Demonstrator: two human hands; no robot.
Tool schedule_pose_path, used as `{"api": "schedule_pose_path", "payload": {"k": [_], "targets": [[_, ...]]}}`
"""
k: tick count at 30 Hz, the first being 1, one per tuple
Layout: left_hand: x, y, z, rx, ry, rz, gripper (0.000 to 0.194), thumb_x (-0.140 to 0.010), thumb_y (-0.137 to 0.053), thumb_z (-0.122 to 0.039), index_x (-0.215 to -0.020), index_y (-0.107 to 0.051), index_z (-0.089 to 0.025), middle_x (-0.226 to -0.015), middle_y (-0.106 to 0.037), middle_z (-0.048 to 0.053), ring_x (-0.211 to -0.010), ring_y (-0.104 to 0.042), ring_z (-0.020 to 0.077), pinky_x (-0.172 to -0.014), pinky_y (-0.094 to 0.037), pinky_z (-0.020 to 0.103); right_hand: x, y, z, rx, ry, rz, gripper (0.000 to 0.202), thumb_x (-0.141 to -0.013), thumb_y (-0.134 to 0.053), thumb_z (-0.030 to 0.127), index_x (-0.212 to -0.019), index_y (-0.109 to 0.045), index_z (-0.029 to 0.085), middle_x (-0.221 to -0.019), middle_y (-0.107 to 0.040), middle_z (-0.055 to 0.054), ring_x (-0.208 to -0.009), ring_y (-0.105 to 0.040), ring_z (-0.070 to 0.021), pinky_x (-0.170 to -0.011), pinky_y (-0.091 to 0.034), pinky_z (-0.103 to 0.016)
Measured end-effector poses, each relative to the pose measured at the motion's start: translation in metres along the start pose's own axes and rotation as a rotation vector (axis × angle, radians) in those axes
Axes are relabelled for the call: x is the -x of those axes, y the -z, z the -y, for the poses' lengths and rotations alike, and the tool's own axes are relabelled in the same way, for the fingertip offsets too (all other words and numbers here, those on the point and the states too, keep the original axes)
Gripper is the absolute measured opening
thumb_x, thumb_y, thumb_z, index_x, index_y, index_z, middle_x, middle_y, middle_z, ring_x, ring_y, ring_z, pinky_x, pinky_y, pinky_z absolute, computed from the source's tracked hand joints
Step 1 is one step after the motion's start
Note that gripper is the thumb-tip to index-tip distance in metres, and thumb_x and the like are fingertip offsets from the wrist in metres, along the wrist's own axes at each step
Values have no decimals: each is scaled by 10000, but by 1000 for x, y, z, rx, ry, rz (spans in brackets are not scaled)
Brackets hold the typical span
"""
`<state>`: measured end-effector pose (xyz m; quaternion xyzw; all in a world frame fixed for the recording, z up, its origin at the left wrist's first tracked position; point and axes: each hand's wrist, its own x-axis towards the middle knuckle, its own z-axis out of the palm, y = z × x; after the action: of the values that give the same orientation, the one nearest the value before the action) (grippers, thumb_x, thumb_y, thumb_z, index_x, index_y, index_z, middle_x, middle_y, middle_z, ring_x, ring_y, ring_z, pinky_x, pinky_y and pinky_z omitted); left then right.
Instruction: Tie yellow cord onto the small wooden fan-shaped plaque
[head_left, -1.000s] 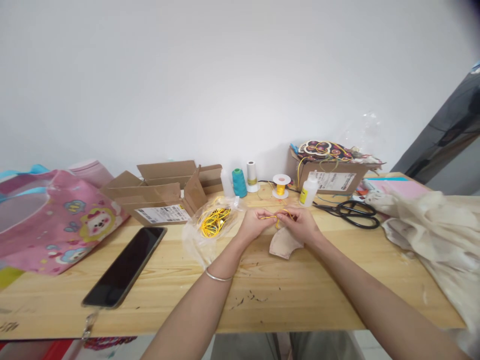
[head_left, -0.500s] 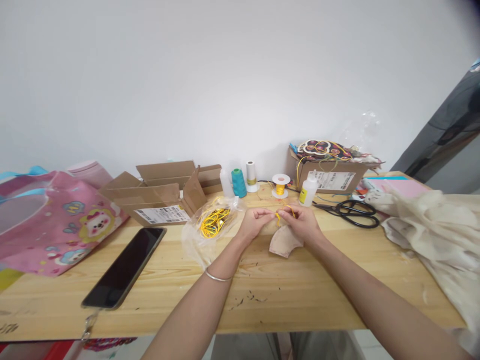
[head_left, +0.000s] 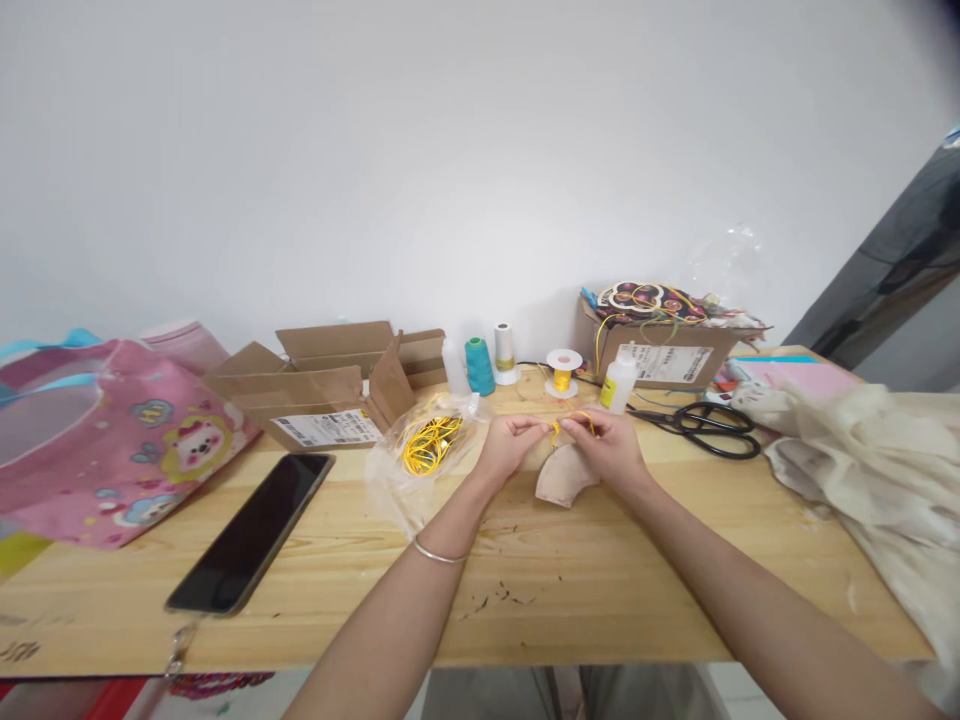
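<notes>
The left hand (head_left: 512, 447) and the right hand (head_left: 606, 446) were close together over the middle of the wooden table (head_left: 600, 570), toward its back edge. Each had its thumb and fingers pinched on yellow cord (head_left: 556, 428), a short bit of which showed between the fingertips. A beige fan-shaped piece (head_left: 564, 476) hung just below the cord, beside the right hand's fingers; it was probably joined to the cord, though the join was too small to make out.

A clear bag (head_left: 427, 445) of yellow strands lay near the left hand. Along the table's back edge stood a teal thread cone (head_left: 479, 366) and a white spool (head_left: 562, 379) wound with yellow, with a labelled bottle (head_left: 618, 388) just beyond the right hand. Black scissors (head_left: 681, 420) lay toward the right edge, near a heap of cream cloth (head_left: 862, 440). A phone (head_left: 251, 535) lay toward the front left corner, and an open cardboard box (head_left: 315, 392) stood behind it.
</notes>
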<state>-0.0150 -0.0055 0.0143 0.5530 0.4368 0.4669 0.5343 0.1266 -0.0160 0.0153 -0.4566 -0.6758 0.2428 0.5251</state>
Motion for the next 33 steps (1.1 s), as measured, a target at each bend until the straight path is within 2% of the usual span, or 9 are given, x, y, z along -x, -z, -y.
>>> {"api": "schedule_pose_path", "payload": {"k": [3, 6, 9, 11, 17, 22, 29, 33], "targets": [[1, 0, 0, 27, 9, 29, 280, -518, -631, -321, -721, -632, -128, -548, -592, 12, -481, -474, 87, -465, -340, 203, 0, -1, -2, -101, -108, -20, 178, -648, -522, 277, -548, -551, 132, -522, -480, 9, -502, -422, -90, -478, -334, -210], [1, 1, 1, -4, -9, 45, 309, -508, -640, -335, -741, -627, -132, -413, -486, -35, -374, -359, 43, -382, -241, 181, 1, -2, -2, -198, -227, -12, 180, -630, -539, 295, -570, -555, 126, -512, -475, 17, -471, -402, -77, -445, -314, -198], [1, 2, 1, -36, -19, 44, 290, -511, -640, -337, -712, -619, -129, -336, -336, -82, -329, -219, 11, -360, -138, 178, 1, -3, -2, -239, -264, 3, 182, -618, -550, 300, -572, -557, 124, -496, -461, 25, -454, -384, -67, -429, -298, -191], [1, 2, 1, -42, -16, 47, 284, -508, -643, -337, -695, -614, -125, -336, -303, -90, -332, -187, 6, -365, -116, 179, 1, -3, -2, -240, -251, 9, 179, -615, -555, 296, -568, -559, 123, -499, -464, 24, -459, -387, -67, -430, -299, -190], [0, 1, 1, -5, -2, 41, 269, -497, -652, -321, -665, -607, -116, -426, -447, -50, -377, -287, 16, -391, -197, 175, 0, 0, -2, -228, -187, -17, 165, -620, -551, 286, -568, -569, 131, -536, -508, 6, -498, -437, -88, -462, -343, -206], [1, 2, 2, 12, 9, 42, 276, -489, -657, -319, -672, -608, -117, -414, -453, -49, -377, -310, 26, -395, -217, 177, -3, 5, 4, -222, -239, -71, 166, -601, -566, 287, -610, -593, 124, -591, -569, -28, -546, -486, -114, -515, -381, -236], [0, 4, 3, 45, 10, 45, 260, -503, -651, -309, -680, -608, -123, -517, -550, -15, -449, -420, 52, -455, -305, 184, -1, 5, 6, -294, -259, -10, 185, -606, -568, 307, -668, -588, 134, -630, -583, -23, -554, -501, -104, -511, -390, -224], [0, 4, 4, 49, 9, 52, 273, -506, -647, -319, -683, -605, -116, -528, -560, 0, -474, -450, 70, -464, -323, 192, 1, 1, 4, -210, -183, 96, 237, -618, -566, 309, -785, -600, 144, -667, -600, -35, -562, -513, -115, -494, -389, -224]]}}
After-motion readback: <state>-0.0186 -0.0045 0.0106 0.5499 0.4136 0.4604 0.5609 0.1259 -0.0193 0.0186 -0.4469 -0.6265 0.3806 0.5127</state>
